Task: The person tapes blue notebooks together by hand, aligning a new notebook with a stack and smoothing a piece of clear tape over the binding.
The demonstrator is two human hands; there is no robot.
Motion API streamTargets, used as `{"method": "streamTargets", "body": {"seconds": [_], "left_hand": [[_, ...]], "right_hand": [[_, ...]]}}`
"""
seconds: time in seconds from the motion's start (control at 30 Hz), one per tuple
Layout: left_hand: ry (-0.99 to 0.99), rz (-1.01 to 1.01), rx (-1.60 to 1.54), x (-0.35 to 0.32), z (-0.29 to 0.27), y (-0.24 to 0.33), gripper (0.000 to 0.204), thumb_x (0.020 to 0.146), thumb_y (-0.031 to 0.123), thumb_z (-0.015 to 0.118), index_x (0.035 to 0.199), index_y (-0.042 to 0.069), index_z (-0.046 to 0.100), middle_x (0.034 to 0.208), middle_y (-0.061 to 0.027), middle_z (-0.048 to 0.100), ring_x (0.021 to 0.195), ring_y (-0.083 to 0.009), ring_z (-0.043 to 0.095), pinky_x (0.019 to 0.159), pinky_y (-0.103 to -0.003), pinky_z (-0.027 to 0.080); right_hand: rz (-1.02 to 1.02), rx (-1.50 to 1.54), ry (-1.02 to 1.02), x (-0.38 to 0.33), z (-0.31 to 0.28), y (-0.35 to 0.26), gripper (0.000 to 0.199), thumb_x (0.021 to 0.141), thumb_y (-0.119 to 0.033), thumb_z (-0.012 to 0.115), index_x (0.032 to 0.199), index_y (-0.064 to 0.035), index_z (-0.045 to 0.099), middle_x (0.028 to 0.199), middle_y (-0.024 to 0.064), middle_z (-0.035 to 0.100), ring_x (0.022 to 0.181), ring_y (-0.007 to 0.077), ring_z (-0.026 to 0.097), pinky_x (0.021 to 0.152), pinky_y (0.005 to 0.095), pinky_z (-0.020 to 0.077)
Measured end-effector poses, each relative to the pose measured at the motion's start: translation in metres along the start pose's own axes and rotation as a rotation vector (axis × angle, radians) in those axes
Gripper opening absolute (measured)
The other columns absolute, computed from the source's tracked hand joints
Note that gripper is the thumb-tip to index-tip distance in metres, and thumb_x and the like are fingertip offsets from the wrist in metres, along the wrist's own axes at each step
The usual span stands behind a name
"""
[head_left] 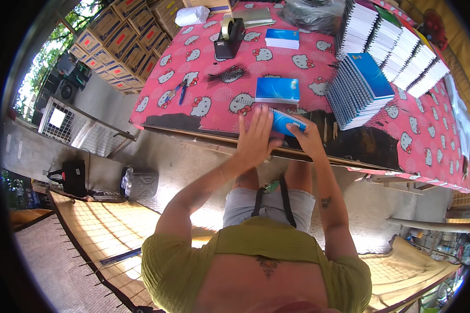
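Note:
At the table's near edge, a small blue notebook (285,122) is in my right hand (309,139), with the thumb on its cover and the fingers partly hidden. My left hand (256,136) lies against the notebook's left end, its fingers stretched out. Just beyond sits a short stack of blue notebooks (277,89), and farther back another small blue stack (282,38). To the right rises a tall, tilted stack of spiral-bound blue notebooks (359,89).
A pink patterned cloth (214,73) covers the table, torn dark at the front. On it are a tape dispenser (230,39), black mesh (227,74), a blue pen or cutter (183,92) and rows of spiral notebooks (389,41). Cardboard boxes (117,41) are piled at the far left.

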State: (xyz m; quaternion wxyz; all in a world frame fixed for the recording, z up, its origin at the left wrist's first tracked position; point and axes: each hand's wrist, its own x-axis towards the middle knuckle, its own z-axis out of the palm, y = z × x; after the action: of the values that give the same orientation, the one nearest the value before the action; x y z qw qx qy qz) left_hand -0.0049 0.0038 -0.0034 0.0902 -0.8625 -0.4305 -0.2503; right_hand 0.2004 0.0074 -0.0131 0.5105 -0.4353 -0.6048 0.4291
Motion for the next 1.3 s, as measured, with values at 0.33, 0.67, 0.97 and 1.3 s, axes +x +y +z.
{"method": "streamTargets", "body": {"seconds": [0.33,0.67,0.97,1.3], "left_hand": [[0.058,0.175,-0.074,-0.032,0.025,-0.001,0.082,0.097,0.057,0.041,0.147,-0.007,0.032,0.155,-0.0267,0.032,0.145,-0.0434,0.027,0.112,-0.069,0.009],[0.057,0.182,0.020,0.018,0.006,-0.003,0.080,0.099,0.055,0.040,0.149,-0.006,0.031,0.155,-0.0273,0.031,0.147,-0.0428,0.024,0.115,-0.065,0.008],[0.108,0.206,0.090,0.049,0.004,-0.001,0.080,0.100,0.057,0.034,0.146,-0.008,0.035,0.152,-0.0297,0.036,0.144,-0.0447,0.029,0.115,-0.065,0.008],[-0.006,0.205,-0.051,0.051,0.012,0.019,0.079,0.102,0.057,0.029,0.150,-0.007,0.031,0.157,-0.0257,0.029,0.149,-0.0416,0.021,0.116,-0.062,-0.002]], "right_hand": [[0.020,0.000,-0.071,0.005,0.001,-0.011,0.033,0.093,-0.011,0.066,0.122,0.0058,0.062,0.106,0.0057,0.070,0.096,0.0097,0.060,0.087,0.0266,0.0493],[-0.085,-0.092,-0.051,0.010,-0.004,-0.003,0.031,0.089,-0.009,0.068,0.119,0.0000,0.067,0.099,0.0129,0.073,0.085,0.0123,0.064,0.080,0.0309,0.0519],[-0.058,-0.192,-0.057,0.009,-0.003,-0.006,0.034,0.086,-0.011,0.069,0.119,-0.0006,0.067,0.099,0.0206,0.072,0.087,0.0248,0.071,0.080,0.0352,0.0532],[-0.109,-0.154,-0.039,0.012,-0.008,0.005,0.041,0.082,-0.005,0.066,0.123,-0.0009,0.064,0.096,0.0257,0.069,0.087,0.0333,0.072,0.076,0.0364,0.0530]]}}
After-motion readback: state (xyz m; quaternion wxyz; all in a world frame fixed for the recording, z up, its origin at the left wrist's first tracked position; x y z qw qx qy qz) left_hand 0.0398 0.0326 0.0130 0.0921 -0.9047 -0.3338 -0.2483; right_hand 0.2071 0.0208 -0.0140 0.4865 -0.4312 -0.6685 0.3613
